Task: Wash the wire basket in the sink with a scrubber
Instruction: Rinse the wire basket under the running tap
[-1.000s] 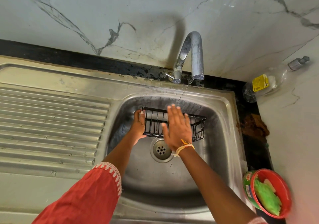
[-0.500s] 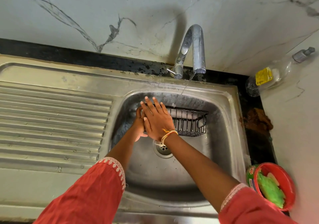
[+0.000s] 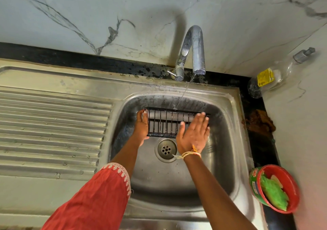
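Note:
A black wire basket is held up inside the steel sink, under a thin stream from the tap. My left hand grips the basket's left end. With straight fingers, my right hand lies flat against the basket's right part. The green scrubber lies in a red tub on the counter at the right, apart from both hands.
The ribbed steel draining board lies left of the bowl. The drain sits under the basket. A clear bottle with a yellow label leans in the back right corner. A brown lump lies on the black counter.
My right hand has slid along the basket from its left end to its right end. My left hand keeps its grip on the left end.

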Motion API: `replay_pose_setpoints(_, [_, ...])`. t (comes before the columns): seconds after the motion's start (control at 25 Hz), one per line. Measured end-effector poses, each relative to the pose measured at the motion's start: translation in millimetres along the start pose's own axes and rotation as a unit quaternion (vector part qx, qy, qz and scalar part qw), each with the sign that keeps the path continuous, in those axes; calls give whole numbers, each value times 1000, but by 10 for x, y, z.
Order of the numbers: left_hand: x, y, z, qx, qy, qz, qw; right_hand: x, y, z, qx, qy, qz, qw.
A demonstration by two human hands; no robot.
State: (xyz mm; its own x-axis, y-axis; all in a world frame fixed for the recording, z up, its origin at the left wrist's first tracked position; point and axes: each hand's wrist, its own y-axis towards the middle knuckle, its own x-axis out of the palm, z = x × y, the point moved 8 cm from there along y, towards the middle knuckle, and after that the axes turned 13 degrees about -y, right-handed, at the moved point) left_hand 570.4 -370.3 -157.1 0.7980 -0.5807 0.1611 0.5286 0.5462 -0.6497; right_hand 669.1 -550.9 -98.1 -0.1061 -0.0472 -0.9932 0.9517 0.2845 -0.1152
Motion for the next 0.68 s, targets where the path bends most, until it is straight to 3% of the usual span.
replay_pose_setpoints(0.16, [-50, -6, -25, 10, -8, -2, 1000, 92, -337, -724, -175, -55, 2, 983])
replay_pose_setpoints(0.32, [-99, 28, -15, -12, -27, 22, 999, 23, -174, -529, -302, -70, 29, 950])
replay_pose_setpoints(0.36, [-95, 23, -4, -14, -34, 26, 999, 6, -75, -340, -282, -73, 35, 956])
replay_pose_setpoints(0.48, [-57, -17, 35, -10, -39, 20, 999, -12, 130, 215, -97, -57, 24, 993])
replay_pose_setpoints(0.56, [-54, -32, 27, -12, -32, 23, 999, 13, 79, 154, -12, -34, 12, 999])
replay_pose_setpoints(0.6, [-52, -44, 30, -3, -20, 24, 1000, -4, 25, -61, -19, -35, 14, 999])
replay_pose_setpoints(0.68, [-15, -105, 72, 39, -14, -1, 999, -49, -177, -739, -139, -36, 23, 989])
